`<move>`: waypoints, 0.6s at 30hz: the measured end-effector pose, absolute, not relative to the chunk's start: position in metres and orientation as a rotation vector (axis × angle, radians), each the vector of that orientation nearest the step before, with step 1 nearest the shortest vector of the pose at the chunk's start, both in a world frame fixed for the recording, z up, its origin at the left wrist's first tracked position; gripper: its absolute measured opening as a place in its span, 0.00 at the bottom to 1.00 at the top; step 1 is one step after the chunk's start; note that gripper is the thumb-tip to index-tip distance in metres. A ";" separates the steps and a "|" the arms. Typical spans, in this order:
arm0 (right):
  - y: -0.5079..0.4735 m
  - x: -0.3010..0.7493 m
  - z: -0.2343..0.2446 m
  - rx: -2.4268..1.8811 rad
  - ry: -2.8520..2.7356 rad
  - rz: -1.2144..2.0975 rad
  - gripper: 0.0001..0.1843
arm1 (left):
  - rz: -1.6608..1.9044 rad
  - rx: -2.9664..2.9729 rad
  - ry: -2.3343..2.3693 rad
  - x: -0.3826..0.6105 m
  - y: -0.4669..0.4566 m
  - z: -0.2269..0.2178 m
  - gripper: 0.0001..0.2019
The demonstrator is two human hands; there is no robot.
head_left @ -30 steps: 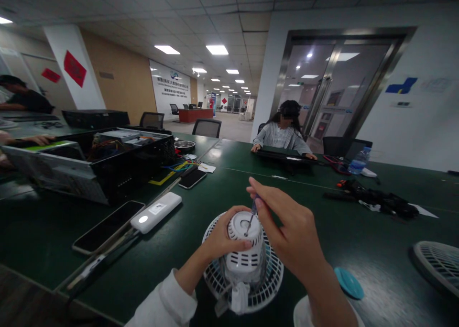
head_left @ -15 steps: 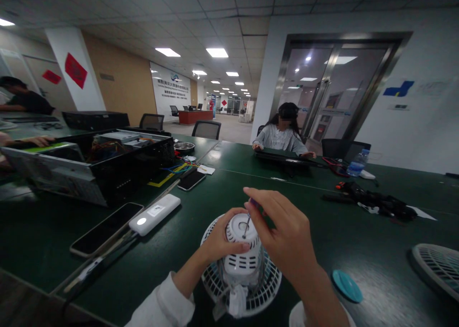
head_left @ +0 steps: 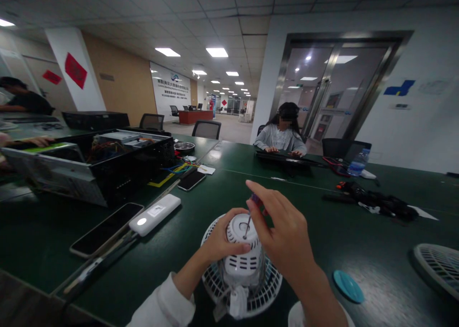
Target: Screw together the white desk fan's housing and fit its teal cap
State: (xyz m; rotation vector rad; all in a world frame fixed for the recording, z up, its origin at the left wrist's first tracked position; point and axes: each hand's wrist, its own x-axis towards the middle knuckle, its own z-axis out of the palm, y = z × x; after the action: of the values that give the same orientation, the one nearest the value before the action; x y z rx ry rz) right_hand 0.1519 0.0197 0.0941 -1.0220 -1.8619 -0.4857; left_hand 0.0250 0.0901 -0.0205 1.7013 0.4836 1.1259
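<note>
A small white fan (head_left: 241, 265) lies grille-down on the green table, its round motor housing pointing up. My left hand (head_left: 218, 241) wraps round the housing from the left and holds it still. My right hand (head_left: 283, 236) is closed in a pinch on a thin screwdriver (head_left: 250, 216) with a purple handle. The screwdriver's tip stands in the top of the motor housing.
A blue round cap (head_left: 347, 286) lies right of the fan, a second fan grille (head_left: 435, 267) at the right edge. A white power bank (head_left: 155, 214) and two phones lie to the left, beside an open computer case (head_left: 89, 167). A person sits across the table; cables lie at the right.
My right hand has shifted slightly on the screwdriver, fingers re-gripping while the tip stays in the housing. The person across has moved both hands closer together.
</note>
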 end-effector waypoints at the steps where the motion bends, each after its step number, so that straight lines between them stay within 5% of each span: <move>1: 0.020 0.152 0.094 -1.031 -1.852 -0.503 0.13 | 1.120 1.697 0.488 0.025 0.090 -0.020 0.33; 18: 0.017 0.155 0.097 -1.050 -1.852 -0.469 0.11 | 1.113 1.694 0.485 0.024 0.088 -0.017 0.33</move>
State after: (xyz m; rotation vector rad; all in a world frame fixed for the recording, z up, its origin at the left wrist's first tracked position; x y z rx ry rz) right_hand 0.1551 0.0171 0.0972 -1.0496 -1.8517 -0.4695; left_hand 0.0239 0.0879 -0.0172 1.6939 0.4853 1.1135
